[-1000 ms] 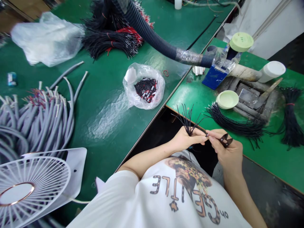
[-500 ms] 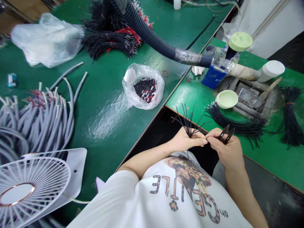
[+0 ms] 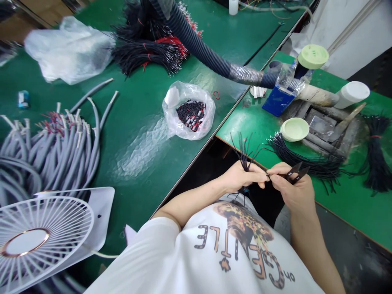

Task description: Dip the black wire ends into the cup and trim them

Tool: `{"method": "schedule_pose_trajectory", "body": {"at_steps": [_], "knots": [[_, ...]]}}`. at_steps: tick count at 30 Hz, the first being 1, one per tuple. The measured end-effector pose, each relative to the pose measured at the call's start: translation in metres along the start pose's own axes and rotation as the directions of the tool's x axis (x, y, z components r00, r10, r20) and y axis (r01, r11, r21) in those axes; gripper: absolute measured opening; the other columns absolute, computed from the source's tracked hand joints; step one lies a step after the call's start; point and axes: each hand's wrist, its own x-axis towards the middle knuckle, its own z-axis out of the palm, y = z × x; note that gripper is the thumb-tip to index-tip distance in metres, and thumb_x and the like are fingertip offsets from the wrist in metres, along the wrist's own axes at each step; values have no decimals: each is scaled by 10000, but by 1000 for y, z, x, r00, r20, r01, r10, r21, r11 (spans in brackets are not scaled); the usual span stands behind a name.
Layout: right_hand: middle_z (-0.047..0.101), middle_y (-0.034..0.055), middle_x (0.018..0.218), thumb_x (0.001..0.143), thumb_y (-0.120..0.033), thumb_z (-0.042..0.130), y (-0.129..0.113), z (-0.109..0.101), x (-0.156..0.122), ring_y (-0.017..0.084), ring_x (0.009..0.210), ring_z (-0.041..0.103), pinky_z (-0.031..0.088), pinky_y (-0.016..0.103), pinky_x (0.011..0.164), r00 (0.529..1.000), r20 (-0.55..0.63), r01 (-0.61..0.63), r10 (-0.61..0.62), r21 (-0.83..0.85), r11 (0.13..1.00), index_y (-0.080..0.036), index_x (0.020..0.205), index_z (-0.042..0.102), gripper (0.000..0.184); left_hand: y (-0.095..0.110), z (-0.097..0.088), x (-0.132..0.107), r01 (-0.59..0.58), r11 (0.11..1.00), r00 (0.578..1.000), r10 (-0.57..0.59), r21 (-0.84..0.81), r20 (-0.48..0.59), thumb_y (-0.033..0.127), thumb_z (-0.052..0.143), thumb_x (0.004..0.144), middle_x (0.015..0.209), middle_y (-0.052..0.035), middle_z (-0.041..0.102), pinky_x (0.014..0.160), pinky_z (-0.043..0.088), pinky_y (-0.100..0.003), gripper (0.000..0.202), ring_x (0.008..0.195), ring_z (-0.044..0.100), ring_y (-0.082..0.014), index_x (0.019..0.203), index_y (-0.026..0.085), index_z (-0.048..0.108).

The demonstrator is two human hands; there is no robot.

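A bunch of thin black wires (image 3: pixel 244 153) fans up out of my left hand (image 3: pixel 242 178), which is closed around them. My right hand (image 3: pixel 292 188) keeps a pair of dark thread snips (image 3: pixel 296 173) in its palm, blades pointing up and away. Its thumb and forefinger pinch at the tips of my left fingers, where a small dark wire end shows between them. Just beyond my right hand, a bundle of black wires with bare silvery ends (image 3: pixel 301 157) lies on the right-hand green bench (image 3: pixel 235 126).
A plastic bag of small parts (image 3: pixel 191 112) sits on the left table. Grey cables (image 3: pixel 70 151) and a white fan (image 3: pixel 45 241) are at left. A ribbed hose (image 3: pixel 211 59) crosses to a blue box (image 3: pixel 277 100). Another wire bundle (image 3: pixel 375 151) lies far right.
The whole view has shifted slightly to the right. My hands stay together, fingertips meeting; the snips have tilted a little further right.
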Motion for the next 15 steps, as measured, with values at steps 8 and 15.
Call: {"method": "schedule_pose_trajectory", "body": {"at_steps": [8,15], "knots": [[666,27,795,773,-229,728,-3,4,-8,161,705,606,470,295,613,991,-125,28,-50,-166,986,-216,835,751,67,3,9,-7,-118,990,985,126,74,-120,437,854,586,618,-42,686,638,497,-268,367,589,608,-129,695,105,743],[634,14,745,791,-216,694,-7,14,-7,148,675,581,447,287,603,981,-170,60,-95,-202,978,-195,738,685,58,2,11,-13,-127,982,986,140,139,-92,443,826,643,680,-56,698,619,500,-257,380,591,603,-121,751,88,745]]}}
